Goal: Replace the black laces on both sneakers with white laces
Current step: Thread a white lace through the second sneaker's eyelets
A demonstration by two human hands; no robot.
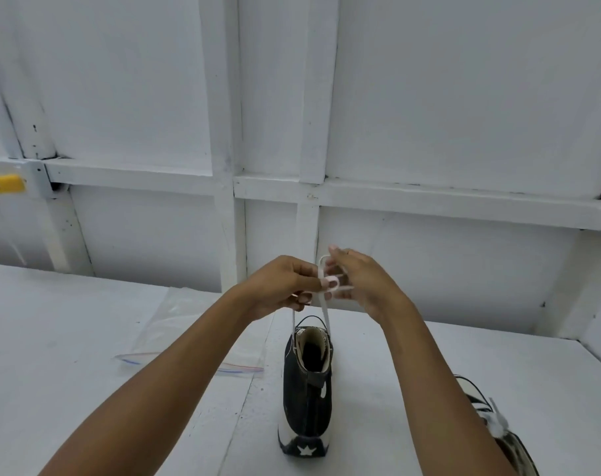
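A black high-top sneaker (307, 389) is stood heel-first on the white surface (69, 338), its front hidden. Both ends of its white lace (325, 304) are raised above the collar and pinched by the left hand (285, 286) and right hand (360, 280), held together; the loops are blurred. A second sneaker (498, 427) is cut off behind the right forearm. A clear bag (189, 324) is partly covered.
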